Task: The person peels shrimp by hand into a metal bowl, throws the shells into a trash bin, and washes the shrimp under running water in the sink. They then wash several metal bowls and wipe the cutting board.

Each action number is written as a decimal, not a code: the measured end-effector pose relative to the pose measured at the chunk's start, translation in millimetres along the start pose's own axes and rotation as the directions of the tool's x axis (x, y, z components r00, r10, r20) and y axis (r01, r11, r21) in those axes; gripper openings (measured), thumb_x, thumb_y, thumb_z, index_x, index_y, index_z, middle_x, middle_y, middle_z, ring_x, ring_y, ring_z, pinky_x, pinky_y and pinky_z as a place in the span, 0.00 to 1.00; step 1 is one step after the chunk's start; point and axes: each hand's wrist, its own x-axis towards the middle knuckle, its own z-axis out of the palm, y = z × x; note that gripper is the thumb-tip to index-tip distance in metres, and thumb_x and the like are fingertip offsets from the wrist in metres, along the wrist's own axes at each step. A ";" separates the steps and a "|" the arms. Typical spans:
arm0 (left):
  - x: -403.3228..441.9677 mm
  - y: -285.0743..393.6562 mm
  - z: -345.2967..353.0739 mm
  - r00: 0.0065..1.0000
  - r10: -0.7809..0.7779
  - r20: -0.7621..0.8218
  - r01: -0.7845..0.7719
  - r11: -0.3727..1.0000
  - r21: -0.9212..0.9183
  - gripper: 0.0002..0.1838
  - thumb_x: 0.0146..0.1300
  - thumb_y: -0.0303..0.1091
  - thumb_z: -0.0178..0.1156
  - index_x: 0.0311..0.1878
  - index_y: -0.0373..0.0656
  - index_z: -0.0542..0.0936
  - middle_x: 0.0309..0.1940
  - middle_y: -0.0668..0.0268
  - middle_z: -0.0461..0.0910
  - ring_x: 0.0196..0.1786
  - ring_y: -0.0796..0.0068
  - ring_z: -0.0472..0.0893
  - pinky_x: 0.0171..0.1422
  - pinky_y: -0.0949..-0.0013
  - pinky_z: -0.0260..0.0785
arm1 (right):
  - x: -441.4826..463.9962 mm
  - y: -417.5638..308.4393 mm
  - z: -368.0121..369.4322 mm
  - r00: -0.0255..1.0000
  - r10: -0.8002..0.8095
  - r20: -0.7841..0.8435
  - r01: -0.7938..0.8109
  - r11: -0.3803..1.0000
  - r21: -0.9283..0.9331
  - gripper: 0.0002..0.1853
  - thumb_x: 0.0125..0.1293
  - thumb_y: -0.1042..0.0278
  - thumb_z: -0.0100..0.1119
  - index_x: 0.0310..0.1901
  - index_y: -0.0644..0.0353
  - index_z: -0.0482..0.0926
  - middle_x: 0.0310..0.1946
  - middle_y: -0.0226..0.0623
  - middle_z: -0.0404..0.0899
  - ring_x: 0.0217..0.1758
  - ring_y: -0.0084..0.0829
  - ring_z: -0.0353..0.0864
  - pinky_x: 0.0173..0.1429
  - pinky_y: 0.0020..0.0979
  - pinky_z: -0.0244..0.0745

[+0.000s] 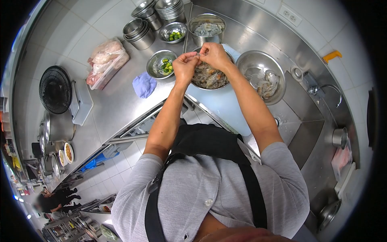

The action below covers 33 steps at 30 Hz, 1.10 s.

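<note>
My left hand [184, 66] and right hand [215, 55] pinch what looks like a single shrimp [198, 55], mostly hidden, above a metal bowl [211, 89] of heaped shrimp [209, 77]; likely light, soft, slippery and easily torn, it seems best held gently by the firmer shell

Grey-brown shrimp [210, 76] lie heaped in a bowl [212, 89].

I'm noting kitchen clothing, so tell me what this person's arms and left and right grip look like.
The left sleeve and right sleeve are short, light grey and loose. Below them, the forearms are bare, with no watch or bracelet showing. The left grip and right grip are ungloved, with no ring that I can see.
</note>
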 end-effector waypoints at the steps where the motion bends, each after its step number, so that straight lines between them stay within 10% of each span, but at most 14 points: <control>1: 0.2 -0.2 -0.5 1.000 0.003 0.006 -0.003 1.000 -0.011 0.11 0.62 0.18 0.64 0.48 0.26 0.79 0.36 0.54 0.85 0.36 0.72 0.86 0.43 0.74 0.80 | 0.2 1.0 0.0 1.000 0.007 -0.002 -0.007 1.000 0.019 0.08 0.49 0.72 0.70 0.28 0.65 0.81 0.25 0.44 0.84 0.29 0.35 0.85 0.36 0.33 0.77; 14: -1.0 7.9 3.5 0.999 0.040 -0.007 -0.040 0.999 0.012 0.11 0.62 0.20 0.65 0.46 0.26 0.80 0.36 0.55 0.86 0.36 0.73 0.86 0.42 0.75 0.80 | 2.1 21.1 -0.9 0.995 0.068 0.070 -0.088 0.935 0.343 0.07 0.52 0.73 0.70 0.32 0.64 0.82 0.27 0.34 0.84 0.31 0.20 0.81 0.37 0.26 0.77; 23: 1.1 -0.5 9.1 0.993 0.096 -0.069 -0.089 0.992 0.088 0.10 0.60 0.21 0.67 0.44 0.27 0.81 0.34 0.56 0.86 0.34 0.75 0.85 0.41 0.75 0.80 | 0.6 3.0 0.3 1.000 -0.010 0.013 0.011 1.000 -0.011 0.08 0.54 0.76 0.69 0.33 0.66 0.80 0.27 0.33 0.83 0.31 0.19 0.80 0.36 0.25 0.75; 29: 2.0 -3.0 9.7 0.996 0.034 -0.082 -0.039 0.998 -0.054 0.09 0.59 0.19 0.66 0.43 0.26 0.80 0.34 0.55 0.85 0.33 0.73 0.85 0.40 0.74 0.80 | 1.1 7.6 -3.0 0.989 0.103 0.108 -0.134 0.936 0.325 0.06 0.56 0.76 0.68 0.34 0.67 0.81 0.28 0.32 0.84 0.32 0.20 0.81 0.39 0.24 0.77; 33: 2.7 -2.6 6.9 0.993 0.046 -0.111 -0.045 0.999 0.008 0.09 0.58 0.19 0.67 0.42 0.26 0.80 0.33 0.55 0.86 0.33 0.73 0.85 0.40 0.74 0.80 | 0.9 13.2 -3.2 0.992 0.055 0.112 -0.080 0.970 0.228 0.08 0.57 0.77 0.67 0.38 0.68 0.83 0.30 0.33 0.85 0.33 0.21 0.83 0.40 0.24 0.78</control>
